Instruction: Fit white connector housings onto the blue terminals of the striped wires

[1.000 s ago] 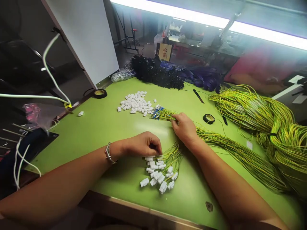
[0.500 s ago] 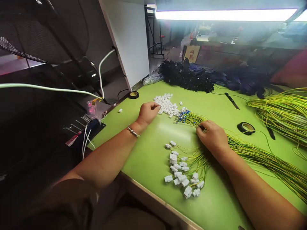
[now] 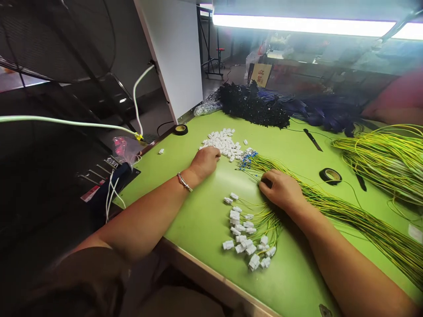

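My left hand [image 3: 207, 159] lies curled at the near edge of a heap of loose white connectors [image 3: 223, 142] on the green table [image 3: 198, 211]. What its closed fingers hold is hidden. My right hand [image 3: 280, 189] rests on a long bundle of yellow-green wires [image 3: 346, 213], fingers pinched on the wires just behind their blue-tipped ends [image 3: 247, 159]. Below the hands lies a fanned bunch of wires fitted with white connectors [image 3: 246, 235].
A big coil of yellow-green wire [image 3: 386, 158] fills the right. Black and purple wire bundles [image 3: 261, 108] lie at the back. Two tape rolls [image 3: 330, 176] [image 3: 181, 129] and a black knife [image 3: 312, 140] lie on the table. White cables [image 3: 66, 122] hang at left. A person in pink [image 3: 396, 99] sits opposite.
My left hand went from the finished bunch up to the heap of loose connectors and now sits curled at its edge. My right hand slid slightly back along the wire bundle.
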A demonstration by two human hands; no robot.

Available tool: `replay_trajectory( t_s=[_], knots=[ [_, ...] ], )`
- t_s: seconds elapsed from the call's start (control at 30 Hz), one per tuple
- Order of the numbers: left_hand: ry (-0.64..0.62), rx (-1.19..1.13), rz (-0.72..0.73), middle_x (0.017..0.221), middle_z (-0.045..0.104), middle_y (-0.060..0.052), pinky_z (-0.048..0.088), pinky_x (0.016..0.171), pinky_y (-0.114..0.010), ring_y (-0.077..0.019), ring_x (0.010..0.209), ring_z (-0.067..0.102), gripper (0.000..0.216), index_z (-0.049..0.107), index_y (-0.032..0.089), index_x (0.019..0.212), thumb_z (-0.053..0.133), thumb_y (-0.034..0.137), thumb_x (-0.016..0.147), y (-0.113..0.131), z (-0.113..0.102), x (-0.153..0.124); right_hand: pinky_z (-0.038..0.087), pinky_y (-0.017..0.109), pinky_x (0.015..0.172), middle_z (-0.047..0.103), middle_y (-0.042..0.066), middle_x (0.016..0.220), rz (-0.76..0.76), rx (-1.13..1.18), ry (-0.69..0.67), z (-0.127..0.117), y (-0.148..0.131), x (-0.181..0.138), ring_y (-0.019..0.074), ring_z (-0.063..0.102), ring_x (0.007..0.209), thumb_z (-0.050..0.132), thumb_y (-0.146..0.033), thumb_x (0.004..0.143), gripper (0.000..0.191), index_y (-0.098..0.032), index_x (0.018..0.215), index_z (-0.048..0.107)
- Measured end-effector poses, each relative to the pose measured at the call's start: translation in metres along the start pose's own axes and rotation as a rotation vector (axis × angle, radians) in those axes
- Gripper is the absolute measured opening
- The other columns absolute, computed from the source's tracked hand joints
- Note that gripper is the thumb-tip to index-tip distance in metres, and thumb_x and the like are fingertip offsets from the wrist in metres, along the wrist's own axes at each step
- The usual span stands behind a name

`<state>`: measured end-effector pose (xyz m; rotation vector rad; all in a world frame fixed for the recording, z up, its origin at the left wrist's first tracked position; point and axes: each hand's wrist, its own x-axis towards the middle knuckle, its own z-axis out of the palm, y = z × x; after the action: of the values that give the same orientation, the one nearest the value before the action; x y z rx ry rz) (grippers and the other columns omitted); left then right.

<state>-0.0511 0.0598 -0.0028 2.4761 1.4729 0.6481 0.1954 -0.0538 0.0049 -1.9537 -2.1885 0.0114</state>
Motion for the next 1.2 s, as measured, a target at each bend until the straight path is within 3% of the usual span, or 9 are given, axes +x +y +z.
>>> replay_trajectory(
  t_s=[0.23, 0.37, 0.5, 0.63, 0.73, 0.83, 0.93, 1.03, 1.2],
  knots=[
    [0.032, -0.043, 0.022, 0.093, 0.066, -0.011, 0.048, 0.085, -0.034, -0.0231, 0.089, 0.061, 0.025, 0.075, 0.016, 0.092, 0.054, 0.013, 0.078, 0.009, -0.003, -0.004, 0.039, 0.028, 0.067, 0.068, 0.009, 0.093, 0.041, -0.013, 0.019, 0.006, -0.024, 0.003, 0.0196, 0.06, 0.083, 0.047, -0.027, 0.089, 0.02, -0.02, 0.087, 0.066],
    [0.011, -0.411, -0.041, 0.081, 0.068, -0.005, 0.049, 0.075, -0.028, -0.0156, 0.074, 0.059, 0.016, 0.073, 0.016, 0.083, 0.061, 0.015, 0.073, 0.024, -0.013, -0.009, 0.041, 0.028, 0.071, 0.07, 0.007, 0.087, 0.072, 0.21, 0.172, 0.001, -0.021, 0.003, 0.0192, 0.061, 0.08, 0.05, -0.024, 0.086, 0.017, -0.019, 0.088, 0.066],
    [-0.162, -0.888, -0.18, 0.072, 0.065, -0.002, 0.044, 0.055, -0.021, -0.0095, 0.059, 0.054, 0.022, 0.071, 0.013, 0.088, 0.071, 0.024, 0.069, 0.044, -0.018, -0.021, 0.043, 0.027, 0.068, 0.071, 0.005, 0.083, 0.063, 0.44, 0.312, -0.007, -0.022, -0.001, 0.0165, 0.061, 0.07, 0.052, -0.023, 0.085, 0.018, -0.019, 0.092, 0.068],
    [-0.376, -1.104, -0.275, 0.059, 0.059, 0.002, 0.034, 0.042, -0.018, -0.0051, 0.045, 0.045, 0.031, 0.072, 0.013, 0.093, 0.078, 0.029, 0.067, 0.056, -0.013, -0.032, 0.043, 0.026, 0.067, 0.071, 0.005, 0.082, -0.024, 0.503, 0.295, -0.015, -0.039, -0.008, 0.016, 0.061, 0.07, 0.053, -0.023, 0.085, 0.016, -0.02, 0.088, 0.069],
    [-0.465, -1.232, -0.347, 0.06, 0.061, 0.0, 0.039, 0.045, -0.017, -0.0061, 0.048, 0.051, 0.031, 0.071, 0.011, 0.087, 0.083, 0.026, 0.063, 0.058, -0.006, -0.035, 0.043, 0.027, 0.068, 0.07, 0.006, 0.08, -0.109, 0.502, 0.3, -0.015, -0.047, -0.011, 0.0164, 0.06, 0.072, 0.053, -0.025, 0.087, 0.018, -0.019, 0.087, 0.07],
    [-0.477, -1.397, -0.451, 0.068, 0.066, -0.003, 0.05, 0.057, -0.019, -0.0088, 0.057, 0.062, 0.028, 0.069, 0.008, 0.084, 0.083, 0.017, 0.063, 0.059, -0.002, -0.034, 0.042, 0.027, 0.066, 0.07, 0.006, 0.08, -0.08, 0.547, 0.293, -0.008, -0.04, -0.01, 0.016, 0.059, 0.069, 0.054, -0.025, 0.084, 0.018, -0.018, 0.086, 0.071],
    [-0.479, -1.524, -0.548, 0.072, 0.068, -0.005, 0.055, 0.068, -0.02, -0.0107, 0.064, 0.068, 0.019, 0.068, 0.006, 0.084, 0.078, 0.008, 0.068, 0.058, 0.0, -0.032, 0.039, 0.026, 0.059, 0.065, 0.002, 0.066, 0.077, 0.673, 0.229, 0.002, -0.027, -0.006, 0.0137, 0.053, 0.057, 0.057, -0.03, 0.08, 0.019, -0.017, 0.08, 0.071],
    [-0.452, -1.561, -0.61, 0.068, 0.067, -0.005, 0.054, 0.064, -0.019, -0.01, 0.061, 0.067, 0.012, 0.067, 0.006, 0.087, 0.07, 0.003, 0.075, 0.056, 0.0, -0.029, 0.036, 0.026, 0.054, 0.059, 0.001, 0.06, 0.159, 0.774, 0.142, 0.006, -0.02, -0.003, 0.0123, 0.046, 0.053, 0.058, -0.036, 0.077, 0.023, -0.016, 0.072, 0.069],
    [-0.472, -1.571, -0.612, 0.067, 0.067, -0.005, 0.054, 0.06, -0.018, -0.01, 0.06, 0.067, 0.009, 0.067, 0.006, 0.087, 0.064, 0.002, 0.08, 0.054, -0.001, -0.028, 0.033, 0.025, 0.053, 0.053, 0.0, 0.058, 0.146, 0.856, 0.088, 0.002, -0.024, -0.004, 0.0114, 0.042, 0.055, 0.058, -0.041, 0.075, 0.028, -0.015, 0.067, 0.066]
  ],
)
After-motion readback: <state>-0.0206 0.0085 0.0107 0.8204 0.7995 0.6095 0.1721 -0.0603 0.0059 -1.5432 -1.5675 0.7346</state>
